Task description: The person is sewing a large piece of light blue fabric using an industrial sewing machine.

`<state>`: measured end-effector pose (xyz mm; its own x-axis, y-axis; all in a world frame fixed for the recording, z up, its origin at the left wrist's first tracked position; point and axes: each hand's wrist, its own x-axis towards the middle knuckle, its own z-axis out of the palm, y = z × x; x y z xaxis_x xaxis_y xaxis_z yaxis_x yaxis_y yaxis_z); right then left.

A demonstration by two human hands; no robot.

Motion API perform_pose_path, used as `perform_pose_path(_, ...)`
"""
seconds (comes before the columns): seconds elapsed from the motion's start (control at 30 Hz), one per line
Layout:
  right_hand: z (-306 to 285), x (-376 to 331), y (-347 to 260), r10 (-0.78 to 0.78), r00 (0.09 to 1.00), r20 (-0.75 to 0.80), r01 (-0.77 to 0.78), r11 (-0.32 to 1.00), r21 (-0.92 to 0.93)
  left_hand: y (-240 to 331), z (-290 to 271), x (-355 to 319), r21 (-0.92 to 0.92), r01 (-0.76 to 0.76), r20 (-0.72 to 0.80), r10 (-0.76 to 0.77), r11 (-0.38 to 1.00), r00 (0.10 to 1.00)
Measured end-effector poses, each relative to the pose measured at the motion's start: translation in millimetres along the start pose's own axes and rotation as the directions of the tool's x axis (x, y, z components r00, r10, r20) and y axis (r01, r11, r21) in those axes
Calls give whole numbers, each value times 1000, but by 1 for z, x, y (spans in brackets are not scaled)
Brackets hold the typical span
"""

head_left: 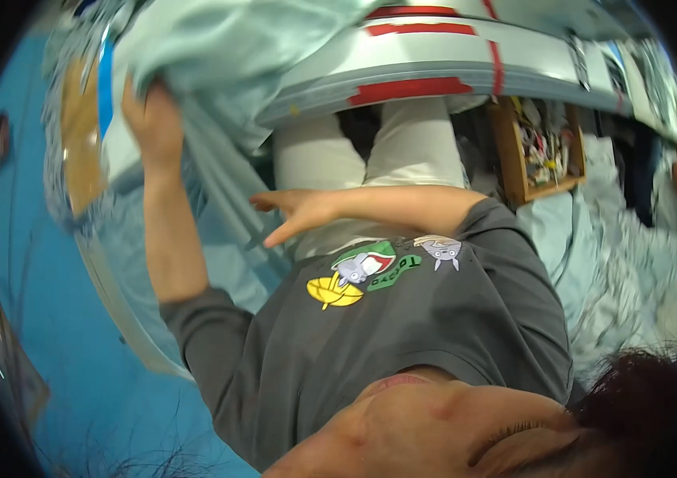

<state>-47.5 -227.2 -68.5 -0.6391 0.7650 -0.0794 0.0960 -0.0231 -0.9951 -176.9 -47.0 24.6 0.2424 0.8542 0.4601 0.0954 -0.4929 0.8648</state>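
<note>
A blue floor [75, 334] lies beside a white bench [434, 60] marked with red tape. The left hand [151, 119] reaches up, fingers closed on pale green cloth [219, 48] draped over the bench edge. The right hand [298, 211] hovers near the cloth, fingers spread, holding nothing.

left hand [153, 119] raised and gripping, right hand [300, 210] open, fingers spread.

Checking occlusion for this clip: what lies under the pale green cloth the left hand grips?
Under the pale green cloth, a grey table edge with red tape shows. The left hand grips a fold; the tabletop beneath is covered.
</note>
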Motion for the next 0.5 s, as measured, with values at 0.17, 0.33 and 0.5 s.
perform_pose_path(0.17, 33, 51, -35, 53, 999, -4, -53, 984, -172, 83, -12, 13, 424, 0, 139, -65, 906, 988)
perform_pose_path(0.33, -131, 95, -145, 35, 894, -446, 140, 925, 354, 108, 6, -169, 671, 87, 81, -190, 736, 979)
perform_pose_path(0.5, -162, 87, -182, -427, 758, -494, 619, 711, 335, 28, -16, -265, 349, 712, -129, -721, 609, 680)
